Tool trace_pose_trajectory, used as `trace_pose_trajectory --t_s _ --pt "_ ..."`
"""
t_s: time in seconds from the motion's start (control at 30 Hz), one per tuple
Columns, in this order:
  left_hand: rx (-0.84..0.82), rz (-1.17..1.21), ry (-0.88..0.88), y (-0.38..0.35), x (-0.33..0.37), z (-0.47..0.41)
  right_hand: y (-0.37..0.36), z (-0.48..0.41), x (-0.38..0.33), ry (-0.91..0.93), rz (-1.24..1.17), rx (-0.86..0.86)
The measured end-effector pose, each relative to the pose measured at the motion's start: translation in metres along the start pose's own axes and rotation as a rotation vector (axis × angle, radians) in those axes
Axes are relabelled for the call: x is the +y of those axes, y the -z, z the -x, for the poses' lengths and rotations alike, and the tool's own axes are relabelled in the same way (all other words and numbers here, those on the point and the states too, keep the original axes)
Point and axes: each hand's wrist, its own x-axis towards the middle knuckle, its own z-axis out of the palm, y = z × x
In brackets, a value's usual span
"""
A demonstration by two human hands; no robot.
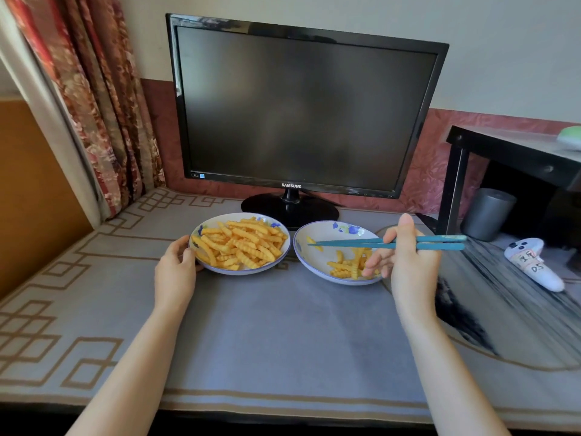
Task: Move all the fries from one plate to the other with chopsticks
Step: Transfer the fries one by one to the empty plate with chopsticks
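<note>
Most crinkle-cut yellow fries (240, 245) still fill the left white floral plate (201, 229); few lie in the right matching plate (317, 261). Right hand (408, 262) fingers pinch teal chopsticks (345, 243), tips empty; left hand (174, 267) fingers grip the full plate's rim.

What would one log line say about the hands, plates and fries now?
left hand: steadies full white floral plate | right hand: holds teal chopsticks, tips empty | right white floral plate: few crinkle-cut fries
</note>
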Motion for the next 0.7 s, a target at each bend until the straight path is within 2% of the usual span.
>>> trace_pose_trajectory --t_s 0.17,0.43,0.57,0.7 --pt "-0.005 0.000 0.000 0.000 0.002 0.001 -0.038 0.010 -0.007 -0.025 -0.090 -0.057" --pt "-0.002 -0.006 0.008 0.000 0.003 0.001 -0.102 0.021 -0.001 -0.060 -0.144 -0.291" --pt "-0.001 0.014 0.004 0.000 0.004 0.003 -0.109 0.026 0.008 -0.080 -0.115 -0.370" --pt "0.002 0.016 0.008 0.001 0.002 0.002 -0.098 0.025 0.006 -0.045 -0.135 -0.360"
